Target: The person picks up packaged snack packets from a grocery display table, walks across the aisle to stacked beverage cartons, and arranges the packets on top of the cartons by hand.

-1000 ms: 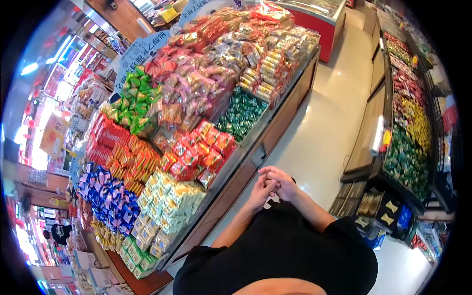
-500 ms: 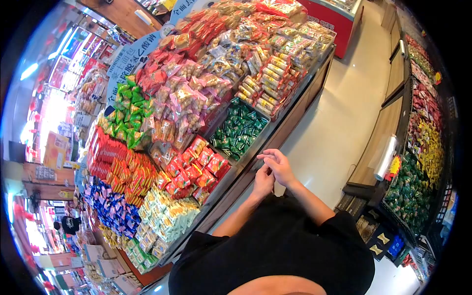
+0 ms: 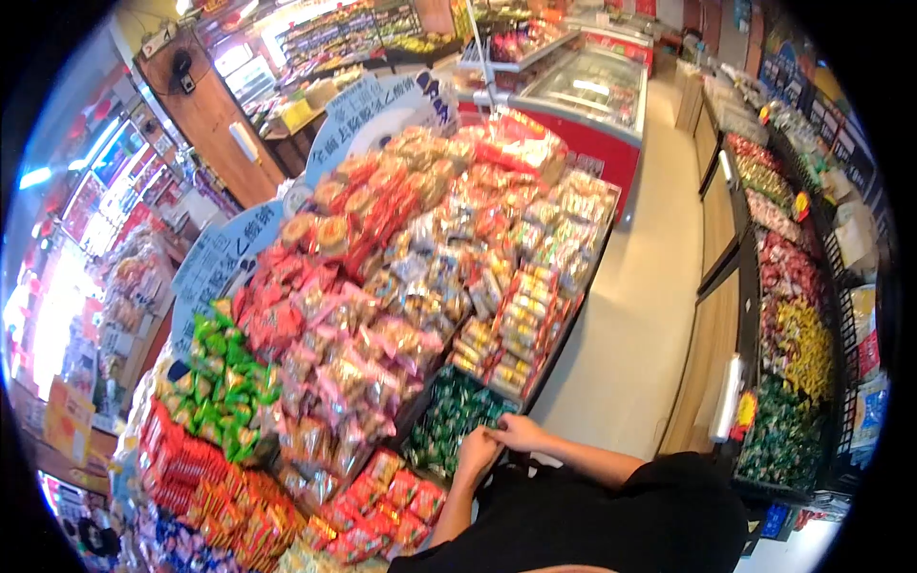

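Note:
My left hand [image 3: 477, 453] and my right hand [image 3: 520, 434] meet in front of my body, fingers curled in and touching. Whatever lies between the fingertips, if anything, is hidden. Just beyond my hands is a bin of dark green wrapped sweets [image 3: 455, 420]. To the left of that bin lie red packets [image 3: 387, 506]. Above it, yellow-and-white wrapped rolls [image 3: 516, 329] are stacked in rows. Pink-clear bags of snacks [image 3: 358, 382] are heaped to the upper left.
Green packets [image 3: 218, 382] and orange-red packets [image 3: 239, 511] fill the display's left side. Blue-white signs [image 3: 224, 267] stand behind it. A red-sided freezer [image 3: 597, 158] stands at the far end. Along the right, past the pale floor [image 3: 621, 353], runs a shelf of loose sweets [image 3: 788, 430].
My view has swung up and toward the far end, so the freezer shows more fully. My right hand's fingers, spread earlier, are now drawn in against my left hand.

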